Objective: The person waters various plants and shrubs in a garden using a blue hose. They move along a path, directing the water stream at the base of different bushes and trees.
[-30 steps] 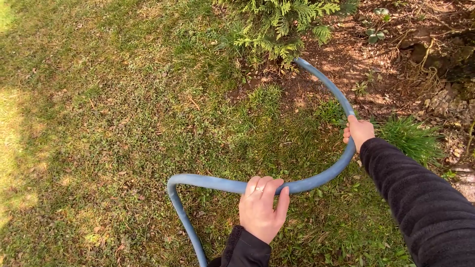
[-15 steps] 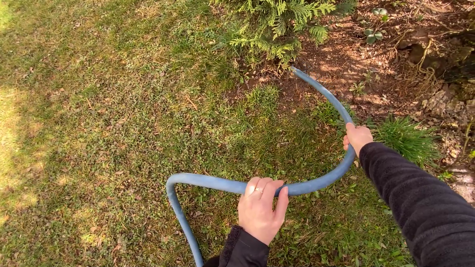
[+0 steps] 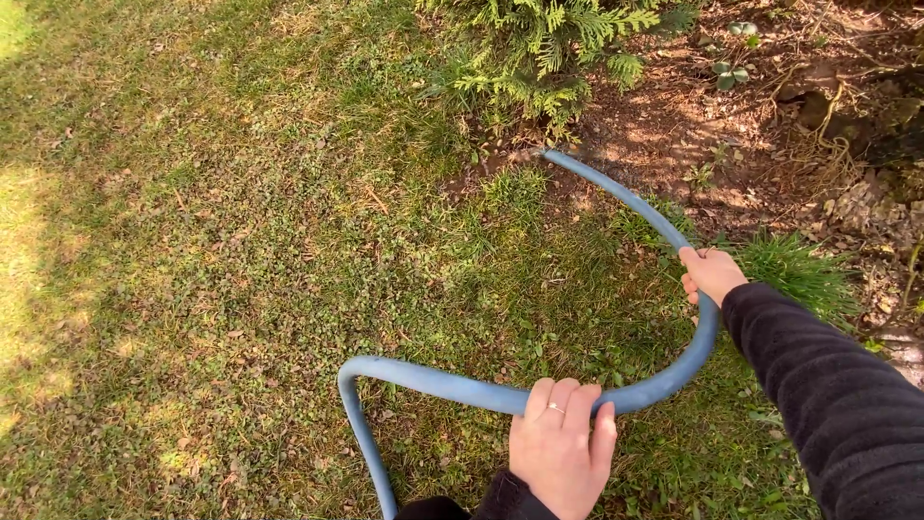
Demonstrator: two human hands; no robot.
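Observation:
A blue garden hose (image 3: pixel 452 385) curves in a loop above the grass. Its free end (image 3: pixel 553 157) points at the foot of a small evergreen shrub (image 3: pixel 539 48). My left hand (image 3: pixel 563 453) is closed over the lower run of the hose, a ring on one finger. My right hand (image 3: pixel 712 274) grips the hose higher up on the right side of the curve, the black sleeve (image 3: pixel 837 404) reaching in from the lower right. At the left the hose bends sharply and runs down out of view.
Lawn (image 3: pixel 192 241) with scattered dry leaves fills the left and middle. Bare soil (image 3: pixel 731 125) with roots and twigs lies at the upper right. A grass tuft (image 3: pixel 799 270) grows just beyond my right hand.
The hose end has dropped lower and moved left, toward the ground at the shrub's base. Both hands have shifted down and right in view, keeping their grip.

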